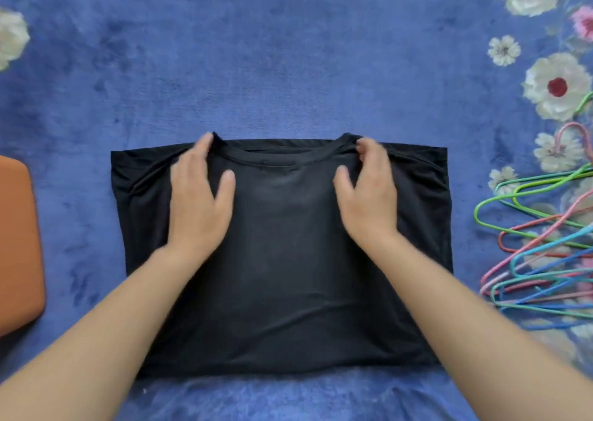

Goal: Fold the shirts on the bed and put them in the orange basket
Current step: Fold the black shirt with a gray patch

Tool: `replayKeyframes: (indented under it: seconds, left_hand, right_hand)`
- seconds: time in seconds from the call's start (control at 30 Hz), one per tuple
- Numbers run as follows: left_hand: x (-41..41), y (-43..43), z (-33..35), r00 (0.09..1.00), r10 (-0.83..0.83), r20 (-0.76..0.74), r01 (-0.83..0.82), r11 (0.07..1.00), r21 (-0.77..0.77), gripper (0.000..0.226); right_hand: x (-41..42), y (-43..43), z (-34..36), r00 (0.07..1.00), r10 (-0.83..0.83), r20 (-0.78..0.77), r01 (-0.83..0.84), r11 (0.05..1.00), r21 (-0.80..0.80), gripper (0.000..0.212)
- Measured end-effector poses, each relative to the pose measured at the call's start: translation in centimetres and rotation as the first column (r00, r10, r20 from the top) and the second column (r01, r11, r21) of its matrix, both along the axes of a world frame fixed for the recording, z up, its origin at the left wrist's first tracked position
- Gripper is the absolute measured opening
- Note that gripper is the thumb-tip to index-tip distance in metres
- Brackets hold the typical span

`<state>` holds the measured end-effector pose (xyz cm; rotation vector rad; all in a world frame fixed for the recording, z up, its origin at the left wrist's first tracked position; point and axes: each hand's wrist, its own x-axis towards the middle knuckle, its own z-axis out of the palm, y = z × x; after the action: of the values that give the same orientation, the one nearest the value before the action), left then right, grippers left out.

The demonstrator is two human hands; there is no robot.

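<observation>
While the black shirt (282, 260) lay flat on the blue flowered bedspread (288, 67), its collar (282, 157) at twelve o'clock and its hem towards six, both hands were on its upper part. The left hand (199, 202) rested palm down at about ten o'clock of the shirt's middle, fingers straight and close together, reaching to the collar's left end, with the thumb spread wide. The right hand (369, 192) sat at about two o'clock, its fingers bent at the collar's right end and apparently nipping a small gather of cloth there, the thumb held apart on the chest. The sides looked already turned in, leaving a broad rectangle, so the step in hand was probably squaring the collar edge before the next fold. To do it well, the shoulders wanted drawing level so the twelve o'clock edge ran straight, the wrinkles near both shoulders wanted smoothing outward, and the thin, slippery-looking cloth wanted holding taut while it was doubled, or the layers might slide askew. The orange basket (19, 244) stood at nine o'clock, well apart from the shirt and only partly in view; its inside could not be seen. A heap of coloured hangers (539, 237) lay at three o'clock, near the shirt's right edge but not touching it.
</observation>
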<state>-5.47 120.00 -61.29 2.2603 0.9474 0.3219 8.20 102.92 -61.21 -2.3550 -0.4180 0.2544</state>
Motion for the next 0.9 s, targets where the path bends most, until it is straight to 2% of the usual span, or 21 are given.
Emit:
replayKeyframes:
  seconds: [0.07, 0.1, 0.17, 0.2, 0.3, 0.37, 0.43, 0.5, 0.57, 0.63, 0.67, 0.7, 0.77, 0.83, 0.9]
  left_hand:
    - [-2.3, -3.2, -0.5, 0.98, -0.163, -0.11, 0.179, 0.972, 0.15, 0.056]
    - [-3.8, -4.6, -0.8, 0.962, -0.195, -0.189, 0.227, 0.96, 0.163, 0.058]
    - [-7.3, -5.9, -1.8, 0.932, -0.123, -0.342, 0.184, 0.971, 0.152, 0.061]
    - [-9.1, -5.7, -2.3, 0.912, -0.056, -0.406, 0.13, 0.979, 0.158, 0.063]
    - [-14.0, -3.3, -2.8, 0.844, 0.042, -0.534, 0.104, 0.965, 0.239, 0.065]
    - [-15.7, -2.4, -2.5, 0.824, 0.08, -0.561, 0.08, 0.964, 0.254, 0.065]
    - [-15.7, -3.3, -1.9, 0.827, 0.158, -0.539, -0.008, 0.963, 0.27, 0.065]
    - [-14.5, -6.0, -1.2, 0.844, 0.164, -0.511, -0.008, 0.956, 0.294, 0.063]
    - [-13.0, -9.8, -0.8, 0.877, 0.062, -0.477, 0.087, 0.954, 0.286, 0.062]
    - [-12.1, -13.5, -0.9, 0.885, -0.028, -0.464, 0.156, 0.958, 0.242, 0.061]
    - [-12.2, -14.6, -1.2, 0.88, -0.023, -0.475, 0.146, 0.964, 0.224, 0.061]
    - [-12.7, -14.9, -1.5, 0.867, 0.014, -0.498, 0.105, 0.972, 0.211, 0.062]
    - [-14.8, -13.8, -2.2, 0.825, 0.109, -0.554, 0.014, 0.977, 0.213, 0.064]
    - [-17.6, -12.3, -2.3, 0.793, 0.146, -0.592, 0.005, 0.969, 0.246, 0.067]
    - [-19.7, -10.9, -2.2, 0.781, 0.166, -0.601, -0.014, 0.968, 0.25, 0.065]
  right_hand:
    - [-3.1, -0.2, -0.8, 0.94, 0.313, 0.136, -0.298, 0.947, -0.119, 0.053]
    - [-4.3, -0.6, -1.4, 0.865, 0.48, 0.146, -0.446, 0.869, -0.217, 0.056]
    - [-4.4, -2.1, -2.6, 0.73, 0.67, 0.135, -0.575, 0.708, -0.41, 0.061]
    - [-3.3, -3.0, -3.2, 0.73, 0.672, 0.121, -0.552, 0.686, -0.474, 0.064]
    - [0.8, -6.5, -3.7, 0.877, 0.47, 0.098, -0.329, 0.737, -0.59, 0.07]
    - [2.8, -8.5, -3.0, 0.956, 0.275, 0.098, -0.149, 0.748, -0.647, 0.07]
    - [2.2, -8.9, -2.1, 0.975, 0.173, 0.138, -0.049, 0.778, -0.627, 0.068]
    - [-0.9, -8.0, -1.3, 0.966, 0.208, 0.155, -0.09, 0.827, -0.555, 0.065]
    - [-6.3, -7.0, -1.0, 0.923, 0.356, 0.147, -0.242, 0.833, -0.497, 0.063]
    - [-12.0, -7.5, -1.0, 0.836, 0.54, 0.101, -0.439, 0.767, -0.468, 0.061]
    - [-13.9, -8.7, -1.2, 0.8, 0.595, 0.077, -0.494, 0.726, -0.477, 0.061]
    - [-14.8, -10.4, -1.6, 0.793, 0.607, 0.048, -0.506, 0.702, -0.502, 0.061]
    - [-14.6, -14.8, -2.4, 0.864, 0.503, -0.018, -0.424, 0.708, -0.565, 0.062]
    - [-13.3, -19.7, -2.3, 0.909, 0.414, -0.042, -0.34, 0.681, -0.648, 0.061]
    - [-12.1, -23.3, -1.7, 0.917, 0.393, -0.064, -0.324, 0.642, -0.695, 0.061]
